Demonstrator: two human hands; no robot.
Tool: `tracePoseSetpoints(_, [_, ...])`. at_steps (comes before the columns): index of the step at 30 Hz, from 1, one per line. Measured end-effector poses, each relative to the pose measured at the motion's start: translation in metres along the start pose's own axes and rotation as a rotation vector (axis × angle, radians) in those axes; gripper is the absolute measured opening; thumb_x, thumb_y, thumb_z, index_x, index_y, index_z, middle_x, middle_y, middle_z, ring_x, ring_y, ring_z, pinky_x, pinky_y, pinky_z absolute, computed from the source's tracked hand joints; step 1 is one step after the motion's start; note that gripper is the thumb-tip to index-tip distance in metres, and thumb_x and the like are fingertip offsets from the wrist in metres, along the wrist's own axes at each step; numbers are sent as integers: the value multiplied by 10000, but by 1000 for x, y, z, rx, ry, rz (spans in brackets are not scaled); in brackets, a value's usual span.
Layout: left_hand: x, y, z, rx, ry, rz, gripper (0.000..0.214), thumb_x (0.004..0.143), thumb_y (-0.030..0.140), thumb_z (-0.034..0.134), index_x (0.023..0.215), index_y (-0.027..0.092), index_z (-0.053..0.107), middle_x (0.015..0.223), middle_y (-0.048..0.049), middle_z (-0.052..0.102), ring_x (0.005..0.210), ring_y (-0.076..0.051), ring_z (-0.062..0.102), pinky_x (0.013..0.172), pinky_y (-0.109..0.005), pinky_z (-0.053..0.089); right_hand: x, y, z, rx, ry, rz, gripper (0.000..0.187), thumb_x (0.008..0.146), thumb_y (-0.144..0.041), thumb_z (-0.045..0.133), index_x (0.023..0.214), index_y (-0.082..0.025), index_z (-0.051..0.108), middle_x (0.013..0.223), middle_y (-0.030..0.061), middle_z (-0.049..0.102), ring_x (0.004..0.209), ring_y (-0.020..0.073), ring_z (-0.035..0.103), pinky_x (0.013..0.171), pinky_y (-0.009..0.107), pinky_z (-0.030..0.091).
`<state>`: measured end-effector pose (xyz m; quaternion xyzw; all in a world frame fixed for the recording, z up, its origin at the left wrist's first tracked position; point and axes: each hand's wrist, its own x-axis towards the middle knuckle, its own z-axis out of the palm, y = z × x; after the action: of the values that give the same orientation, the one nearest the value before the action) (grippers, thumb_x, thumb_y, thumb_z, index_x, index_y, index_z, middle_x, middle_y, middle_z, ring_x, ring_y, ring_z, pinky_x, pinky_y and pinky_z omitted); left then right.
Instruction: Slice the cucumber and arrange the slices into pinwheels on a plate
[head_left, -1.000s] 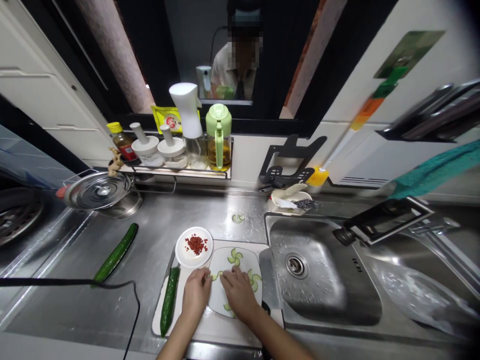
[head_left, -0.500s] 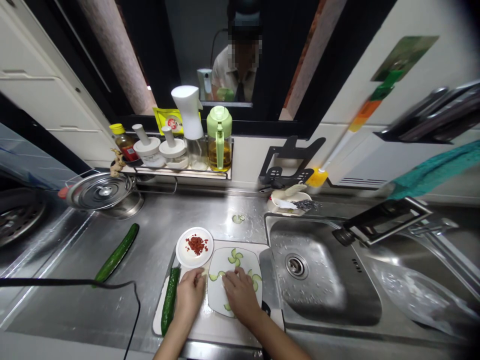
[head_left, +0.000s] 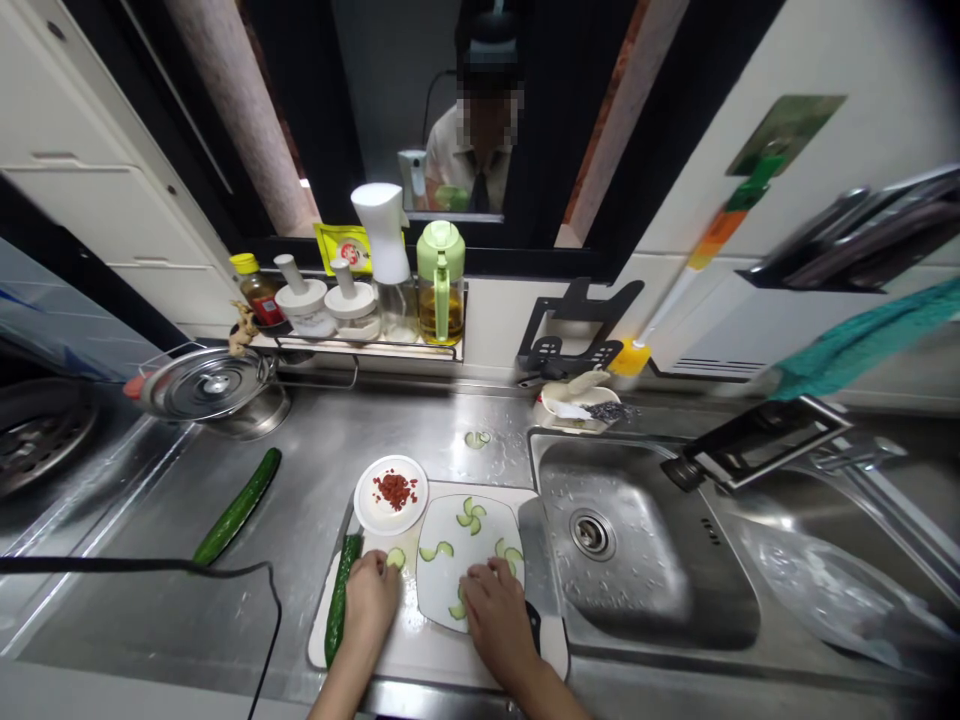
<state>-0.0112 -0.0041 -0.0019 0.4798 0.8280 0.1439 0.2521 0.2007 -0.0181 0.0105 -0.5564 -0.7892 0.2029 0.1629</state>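
My left hand (head_left: 373, 595) is closed in a pinch at the left of the white cutting board (head_left: 420, 668), with a round cucumber slice (head_left: 395, 558) at its fingertips. My right hand (head_left: 496, 605) is over the squarish white plate (head_left: 448, 518), its fingers bent and close together on cucumber slices (head_left: 457, 608) near the lower edge; the fingers partly hide these. Other thin slices form a curved pinwheel (head_left: 471, 515) at the top of the plate, with a pair at the left and more at the right. A whole cucumber (head_left: 342, 600) lies beside my left hand.
A round white plate (head_left: 367, 510) with chopped red bits sits at the board's upper left. A black knife handle (head_left: 533, 625) shows beside my right hand. Another cucumber (head_left: 238, 508) and a black cable (head_left: 274, 600) lie left. The sink (head_left: 645, 540) is right; a lidded pot (head_left: 214, 390) stands back left.
My right hand has moved from the plate's middle to its lower part, uncovering the left pair of slices. My left hand has shifted slightly left and nearer, and the round slice at its fingertips shows more.
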Motion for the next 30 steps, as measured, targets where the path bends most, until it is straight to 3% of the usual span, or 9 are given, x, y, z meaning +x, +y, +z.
tracePoseSetpoints(8, [-1,5,-6,-17,-31,46,120,792,207,449,717,204,542,731,-39,636,668,-168,610,672,-250,406,-3,-5,-4,37,-31,25,190,814,-109,508,908,-247,597,1030,-11,613,1096,238,406,851,351,303])
tracePoseSetpoints(13, [-5,3,-15,-96,-52,126,114,805,219,449,742,210,544,671,6,614,606,-126,569,620,-211,380,3,-12,-10,99,-51,74,220,801,-102,493,902,-245,626,998,8,620,1061,242,421,836,357,322])
tracePoseSetpoints(18, [-9,12,-28,-248,-149,281,156,786,256,471,835,205,610,676,20,606,596,-112,523,604,-201,377,20,-20,-10,257,-44,71,232,766,-99,498,893,-206,661,898,41,634,952,233,459,833,352,353])
tracePoseSetpoints(23, [-15,32,-34,-389,-295,361,166,756,289,515,807,187,636,682,19,591,603,-110,490,586,-201,368,39,-23,-5,496,-56,133,315,722,-107,526,987,-198,669,956,44,662,967,223,499,884,344,356])
tracePoseSetpoints(30, [-14,42,-20,-565,-429,284,260,728,391,577,818,160,655,655,20,582,610,-108,484,585,-209,355,46,-16,-13,553,-78,225,101,728,-202,549,722,-188,649,762,17,656,803,185,573,762,287,400])
